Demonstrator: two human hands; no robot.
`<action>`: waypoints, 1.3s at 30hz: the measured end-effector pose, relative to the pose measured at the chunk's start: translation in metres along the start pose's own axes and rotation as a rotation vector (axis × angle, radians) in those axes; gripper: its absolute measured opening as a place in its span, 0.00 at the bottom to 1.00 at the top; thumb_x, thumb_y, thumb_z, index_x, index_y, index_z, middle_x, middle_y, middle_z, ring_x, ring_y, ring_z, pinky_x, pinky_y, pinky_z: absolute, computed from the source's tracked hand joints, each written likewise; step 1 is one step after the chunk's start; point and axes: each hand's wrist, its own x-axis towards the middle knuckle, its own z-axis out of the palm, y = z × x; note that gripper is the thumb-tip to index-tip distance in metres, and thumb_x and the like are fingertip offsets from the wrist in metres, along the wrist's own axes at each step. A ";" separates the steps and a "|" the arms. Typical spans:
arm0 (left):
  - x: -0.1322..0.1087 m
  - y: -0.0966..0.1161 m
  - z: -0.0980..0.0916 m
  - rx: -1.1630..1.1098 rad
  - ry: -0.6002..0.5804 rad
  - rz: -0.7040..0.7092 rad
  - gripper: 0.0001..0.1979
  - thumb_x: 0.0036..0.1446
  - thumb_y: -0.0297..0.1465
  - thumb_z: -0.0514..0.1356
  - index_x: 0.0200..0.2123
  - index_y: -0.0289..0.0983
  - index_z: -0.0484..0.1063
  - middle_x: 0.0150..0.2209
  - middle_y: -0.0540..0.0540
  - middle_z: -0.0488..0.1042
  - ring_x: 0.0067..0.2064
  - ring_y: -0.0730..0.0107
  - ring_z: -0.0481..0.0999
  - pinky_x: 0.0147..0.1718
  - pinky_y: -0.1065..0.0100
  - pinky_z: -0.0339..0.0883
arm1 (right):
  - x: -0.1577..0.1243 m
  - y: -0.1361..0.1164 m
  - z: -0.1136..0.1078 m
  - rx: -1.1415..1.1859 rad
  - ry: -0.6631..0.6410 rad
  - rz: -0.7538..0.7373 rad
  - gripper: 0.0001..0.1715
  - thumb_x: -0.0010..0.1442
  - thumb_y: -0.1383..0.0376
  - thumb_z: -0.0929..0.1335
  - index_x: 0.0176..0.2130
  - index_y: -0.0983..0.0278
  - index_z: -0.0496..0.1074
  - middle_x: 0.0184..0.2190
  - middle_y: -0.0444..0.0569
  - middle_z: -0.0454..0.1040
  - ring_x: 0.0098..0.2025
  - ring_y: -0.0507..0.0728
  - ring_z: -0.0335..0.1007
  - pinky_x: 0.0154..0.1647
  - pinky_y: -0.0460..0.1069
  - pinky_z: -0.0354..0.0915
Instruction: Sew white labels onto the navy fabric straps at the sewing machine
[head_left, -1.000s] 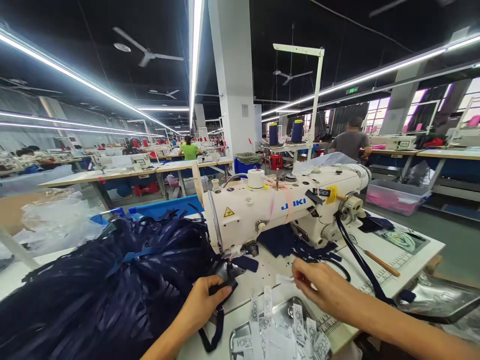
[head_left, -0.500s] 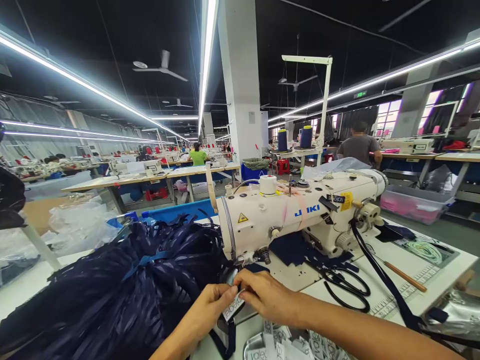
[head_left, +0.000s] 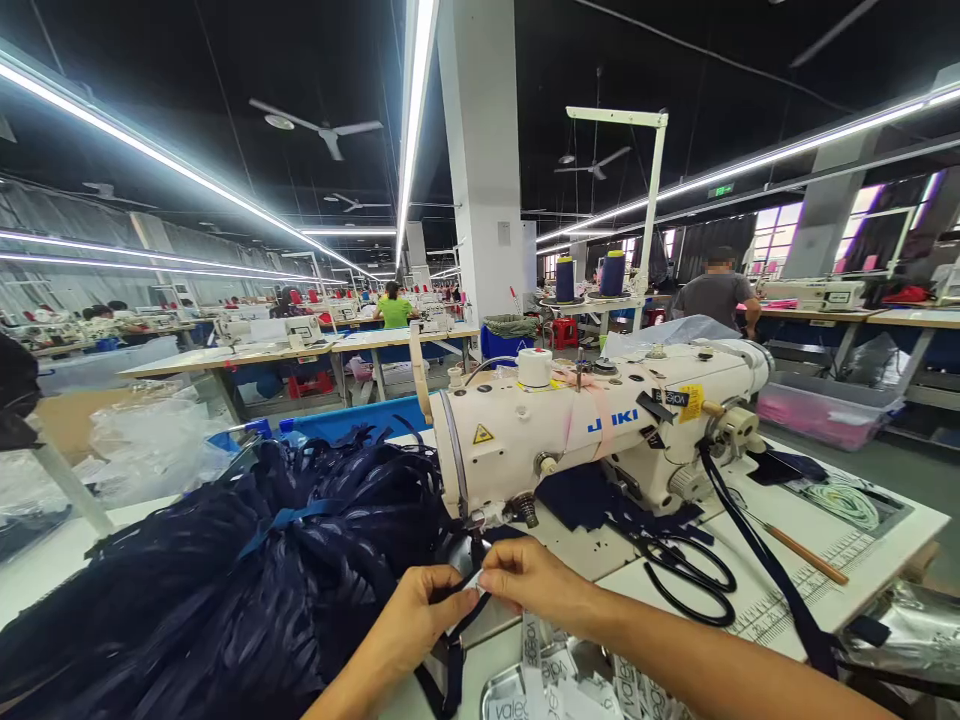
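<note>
Far left of the grip: clear plastic bags (head_left: pixel 165 450), heaped, contents not readable.

Left, just beside the grip: one large bundle of navy strips (head_left: pixel 262 590), tied in the middle; whether any carry labels, I cannot tell.

Left hand (head_left: pixel 431 610): thumb and fingers pinched on one end of a white label (head_left: pixel 474 582) and, it seems, the navy strap (head_left: pixel 474 620) under it.

Right hand (head_left: pixel 536 580): fingertips closed on the label's other end. Label sits between both hands, just short of the sewing machine (head_left: pixel 540 430).

Progress, as I judge it: one label at the placing stage; no stitching visible on it; plenty remaining.

Below the grip: metal tray (head_left: pixel 487 690), heaped with loose printed labels (head_left: pixel 532 660).

Beyond the grip: blue bin (head_left: pixel 510 348), lined with a dark bag.

Right of the grip: black scissors (head_left: pixel 690 575); farther, a clear tub (head_left: pixel 881 425) of pink goods; nearer, a shallow tray (head_left: pixel 896 520) holding pale cord (head_left: pixel 844 503).
</note>
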 end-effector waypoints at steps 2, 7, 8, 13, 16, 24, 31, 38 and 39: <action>-0.001 0.003 0.000 -0.012 0.015 -0.005 0.23 0.34 0.50 0.61 0.16 0.35 0.63 0.17 0.55 0.53 0.23 0.77 0.51 0.23 0.70 0.44 | 0.000 -0.002 0.003 0.040 0.021 0.004 0.09 0.47 0.64 0.66 0.22 0.65 0.62 0.13 0.36 0.55 0.17 0.47 0.50 0.19 0.44 0.47; -0.002 0.004 0.000 -0.082 0.010 -0.041 0.20 0.34 0.46 0.63 0.19 0.33 0.67 0.18 0.55 0.57 0.23 0.77 0.53 0.24 0.72 0.47 | -0.003 -0.002 0.007 0.106 0.090 -0.017 0.11 0.44 0.60 0.67 0.21 0.65 0.62 0.14 0.37 0.56 0.17 0.46 0.51 0.19 0.44 0.46; -0.002 0.003 -0.001 -0.096 0.006 -0.044 0.20 0.34 0.46 0.63 0.19 0.33 0.68 0.18 0.55 0.58 0.23 0.77 0.53 0.24 0.72 0.47 | -0.004 -0.002 0.008 0.119 0.106 -0.018 0.11 0.44 0.60 0.66 0.21 0.65 0.62 0.14 0.37 0.56 0.18 0.46 0.51 0.19 0.44 0.47; -0.002 0.000 -0.003 -0.173 -0.002 -0.056 0.20 0.33 0.45 0.65 0.21 0.32 0.70 0.19 0.53 0.63 0.23 0.77 0.57 0.24 0.72 0.49 | -0.007 -0.003 0.014 0.170 0.174 0.004 0.11 0.41 0.60 0.66 0.21 0.65 0.62 0.14 0.36 0.56 0.18 0.46 0.50 0.19 0.44 0.48; -0.004 0.004 -0.002 -0.175 -0.005 -0.055 0.19 0.33 0.44 0.65 0.20 0.33 0.70 0.19 0.54 0.63 0.23 0.77 0.58 0.25 0.72 0.50 | -0.005 0.001 0.017 0.156 0.188 0.007 0.11 0.41 0.60 0.66 0.21 0.64 0.62 0.13 0.36 0.55 0.17 0.46 0.49 0.19 0.44 0.48; -0.003 0.002 -0.004 -0.186 -0.023 -0.076 0.19 0.30 0.44 0.65 0.18 0.33 0.69 0.17 0.54 0.63 0.22 0.78 0.57 0.22 0.73 0.49 | -0.033 0.002 -0.020 -0.446 0.017 -0.232 0.17 0.56 0.61 0.62 0.43 0.67 0.68 0.37 0.52 0.72 0.41 0.57 0.67 0.43 0.52 0.61; -0.008 0.003 -0.001 -0.146 0.004 -0.049 0.17 0.35 0.43 0.63 0.17 0.35 0.65 0.17 0.56 0.59 0.20 0.78 0.56 0.23 0.73 0.52 | -0.077 -0.005 -0.050 -0.965 -0.233 -0.323 0.17 0.62 0.60 0.57 0.44 0.65 0.68 0.39 0.53 0.71 0.44 0.56 0.65 0.48 0.51 0.57; -0.001 0.000 0.000 0.792 0.462 0.831 0.11 0.54 0.27 0.50 0.22 0.37 0.69 0.22 0.50 0.68 0.24 0.72 0.65 0.25 0.70 0.57 | -0.068 -0.006 -0.080 -1.124 0.015 -0.216 0.14 0.61 0.64 0.58 0.39 0.66 0.70 0.34 0.50 0.73 0.38 0.56 0.67 0.40 0.48 0.60; 0.003 0.001 0.001 0.965 0.501 1.060 0.13 0.55 0.24 0.48 0.24 0.36 0.69 0.23 0.49 0.69 0.25 0.72 0.65 0.26 0.70 0.57 | -0.060 -0.006 -0.086 -1.177 0.088 -0.180 0.13 0.61 0.67 0.58 0.40 0.66 0.70 0.36 0.51 0.72 0.40 0.56 0.67 0.40 0.47 0.60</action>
